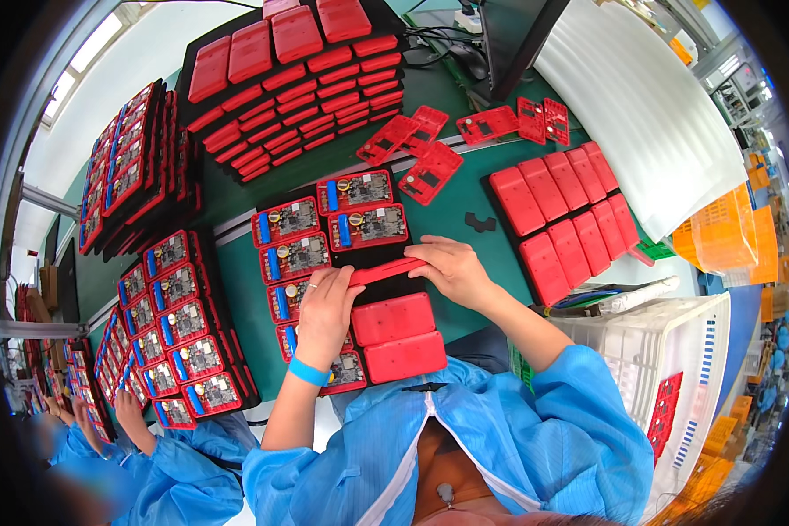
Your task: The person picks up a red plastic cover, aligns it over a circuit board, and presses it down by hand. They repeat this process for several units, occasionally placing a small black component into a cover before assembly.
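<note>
A red plastic case is held nearly edge-on between both hands. My left hand, with a ring and a blue wristband, pinches its left end. The fingers of my right hand close on its right end. Beneath lies a black tray with several red case halves, each holding a circuit board and a blue cylindrical part. Two red cases with plain backs up sit in the tray, just below the held one. My left hand hides part of the boards under it.
Red cases fill a tray on the right. Tall stacks of red cases and board trays stand behind and left. Loose red shells and a small black piece lie on the green table. Another person's hand is at lower left.
</note>
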Motion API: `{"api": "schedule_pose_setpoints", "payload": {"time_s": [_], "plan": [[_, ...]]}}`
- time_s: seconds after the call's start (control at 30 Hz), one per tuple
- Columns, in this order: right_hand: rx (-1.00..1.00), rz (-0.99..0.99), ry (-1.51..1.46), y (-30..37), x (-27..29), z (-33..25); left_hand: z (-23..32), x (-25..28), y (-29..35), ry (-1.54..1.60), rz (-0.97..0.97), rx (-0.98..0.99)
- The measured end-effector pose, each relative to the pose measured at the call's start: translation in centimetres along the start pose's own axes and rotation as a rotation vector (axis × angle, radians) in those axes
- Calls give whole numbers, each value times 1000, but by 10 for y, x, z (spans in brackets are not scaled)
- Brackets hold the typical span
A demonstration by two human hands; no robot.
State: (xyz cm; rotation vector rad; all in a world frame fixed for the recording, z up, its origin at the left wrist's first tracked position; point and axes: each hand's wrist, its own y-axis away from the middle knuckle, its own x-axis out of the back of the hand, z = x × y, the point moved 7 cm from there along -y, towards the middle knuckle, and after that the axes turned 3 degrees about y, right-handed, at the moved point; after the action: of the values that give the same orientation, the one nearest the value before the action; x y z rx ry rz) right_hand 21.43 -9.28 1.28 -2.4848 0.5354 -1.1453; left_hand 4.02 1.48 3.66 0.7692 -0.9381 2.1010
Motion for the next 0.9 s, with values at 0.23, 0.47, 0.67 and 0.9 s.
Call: {"api": "schedule_pose_setpoints", "payload": {"time_s": [0.23,0.47,0.67,0.9], "plan": [[54,27,-43,2,-3,-8,41,-7,-25,6,-14,-60],[-236,-16,158,23,28,25,36,-29,-20,13,-10,-32],[-364,-232,560,91,28,12,34,-28,-18,22,12,-51],[-218,-236,589,156,41,-22,38,-26,-17,37,25,-74]]}}
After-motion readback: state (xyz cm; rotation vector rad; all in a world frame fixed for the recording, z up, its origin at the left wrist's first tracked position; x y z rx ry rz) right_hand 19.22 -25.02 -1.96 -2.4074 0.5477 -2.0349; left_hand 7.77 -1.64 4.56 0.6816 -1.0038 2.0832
